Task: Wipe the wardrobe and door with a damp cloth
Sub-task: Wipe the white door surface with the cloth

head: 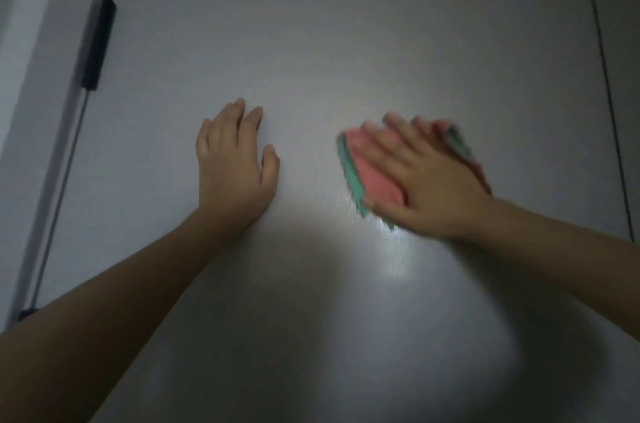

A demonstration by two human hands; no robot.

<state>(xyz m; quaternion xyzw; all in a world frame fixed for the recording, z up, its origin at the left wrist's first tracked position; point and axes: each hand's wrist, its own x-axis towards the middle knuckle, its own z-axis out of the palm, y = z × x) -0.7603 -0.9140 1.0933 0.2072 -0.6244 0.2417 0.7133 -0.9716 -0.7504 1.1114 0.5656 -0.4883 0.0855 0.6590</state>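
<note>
A: State of the left hand [232, 169]?
B: Flat on the door [346, 41], fingers straight, holding nothing.
A: Right hand [427, 176]?
B: Fingers extended, pressing the cloth [365, 170] against the door. Image blurred here.
A: Cloth position?
B: Under the right palm, well right of the left hand. A black hinge [98, 43] sits up-left of the left hand.

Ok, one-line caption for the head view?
Right hand presses cloth flat on the door; left hand braces beside it.

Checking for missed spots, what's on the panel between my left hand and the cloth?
Nothing: in the head view, only bare grey panel separates the left hand from the pink-and-green cloth under the right hand.
</note>
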